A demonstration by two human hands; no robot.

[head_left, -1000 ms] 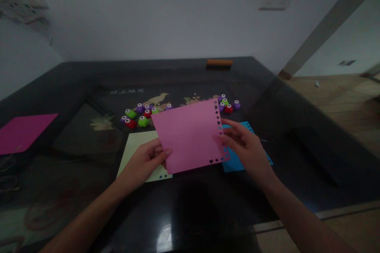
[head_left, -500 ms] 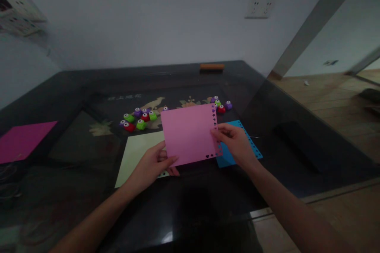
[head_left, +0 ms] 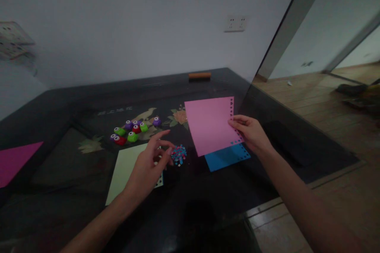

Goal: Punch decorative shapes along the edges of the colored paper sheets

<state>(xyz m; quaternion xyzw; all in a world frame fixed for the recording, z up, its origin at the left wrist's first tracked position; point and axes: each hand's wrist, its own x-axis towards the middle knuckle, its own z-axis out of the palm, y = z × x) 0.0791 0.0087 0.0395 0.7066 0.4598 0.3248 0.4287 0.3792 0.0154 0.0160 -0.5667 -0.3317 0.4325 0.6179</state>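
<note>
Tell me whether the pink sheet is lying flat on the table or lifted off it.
Lifted. The right hand pinches the pink sheet by its punched edge, tilted above the blue sheet; the left hand is off it.

Left hand (head_left: 148, 168) loosely open, right hand (head_left: 251, 134) fingers pinched shut.

**Hidden, cropped and blurred parts**

The pink sheet (head_left: 209, 124) covers much of the blue sheet (head_left: 227, 157) at centre right. The left hand (head_left: 148, 168) hides part of the pale green sheet (head_left: 124, 170). The magenta sheet (head_left: 14, 160) is cut off at the left edge. The confetti pile (head_left: 178, 154) is too small to tell its shapes. The object at upper left (head_left: 13, 43) is blurred.
</note>
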